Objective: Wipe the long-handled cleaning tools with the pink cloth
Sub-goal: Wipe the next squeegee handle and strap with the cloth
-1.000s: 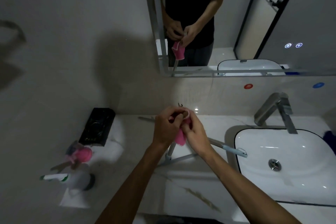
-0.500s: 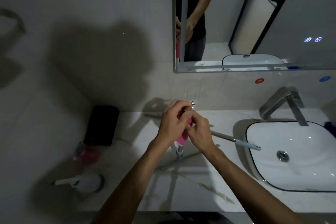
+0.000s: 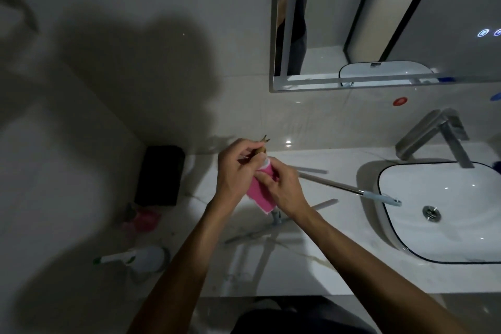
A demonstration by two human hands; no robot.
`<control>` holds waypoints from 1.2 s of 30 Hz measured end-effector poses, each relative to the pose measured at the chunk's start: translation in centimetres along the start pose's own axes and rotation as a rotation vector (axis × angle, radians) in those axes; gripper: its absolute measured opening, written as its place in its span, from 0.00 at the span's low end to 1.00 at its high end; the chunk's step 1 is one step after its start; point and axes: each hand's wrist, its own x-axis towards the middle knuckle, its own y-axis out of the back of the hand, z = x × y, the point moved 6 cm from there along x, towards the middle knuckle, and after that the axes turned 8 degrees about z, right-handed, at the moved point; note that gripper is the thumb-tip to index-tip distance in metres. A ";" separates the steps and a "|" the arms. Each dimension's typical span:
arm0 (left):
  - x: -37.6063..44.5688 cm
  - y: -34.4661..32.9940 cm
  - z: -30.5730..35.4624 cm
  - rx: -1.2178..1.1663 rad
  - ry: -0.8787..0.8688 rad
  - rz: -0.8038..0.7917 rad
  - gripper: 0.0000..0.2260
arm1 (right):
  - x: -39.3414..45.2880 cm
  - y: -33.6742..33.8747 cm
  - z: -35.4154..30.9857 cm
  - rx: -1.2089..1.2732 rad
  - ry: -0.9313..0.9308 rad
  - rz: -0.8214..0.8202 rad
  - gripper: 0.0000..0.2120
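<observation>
Pink cloth (image 3: 260,192) wrapped round our upright tool | left hand (image 3: 235,171) pinches its top | right hand (image 3: 284,187) grips cloth | second tool (image 3: 349,190) lies right

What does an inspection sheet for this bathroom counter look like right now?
Surface: pale marble counter, dimly lit.
Job's things: pink cloth wrapped round an upright tool; long pole lies toward the sink.
Clutter: black box, white bottle, blurred pink item.
Hands: left hand pinches the tool's top; right hand grips the cloth.
Cables: nothing seen.
Surroundings: mirror, tap.
</observation>
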 end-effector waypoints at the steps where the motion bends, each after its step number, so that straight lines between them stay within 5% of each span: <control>1: 0.0 0.3 -0.1 0.016 -0.012 0.010 0.12 | 0.4 -0.2 -0.1 0.002 0.001 -0.025 0.11; 7: -0.4 0.4 0.2 0.107 -0.032 0.085 0.09 | 1.6 1.4 -3.3 0.114 0.150 -0.020 0.13; 14: -2.7 -0.1 1.3 0.116 -0.017 0.201 0.10 | -0.3 1.6 0.1 0.077 0.044 -0.058 0.12; 21: -4.4 -0.4 2.1 0.167 -0.063 0.206 0.10 | -0.7 2.9 -2.2 0.215 0.072 0.045 0.21; 26: -4.7 -0.6 2.8 0.194 -0.127 0.164 0.09 | -1.7 3.1 -1.2 0.172 0.147 -0.039 0.14; 30: -4.5 0.4 2.0 0.182 -0.102 0.174 0.09 | -2.1 1.6 2.2 -0.059 0.021 -0.189 0.09; 36: -4.6 1.1 2.6 0.289 -0.187 0.149 0.10 | -0.7 3.0 -3.6 0.106 0.111 -0.107 0.12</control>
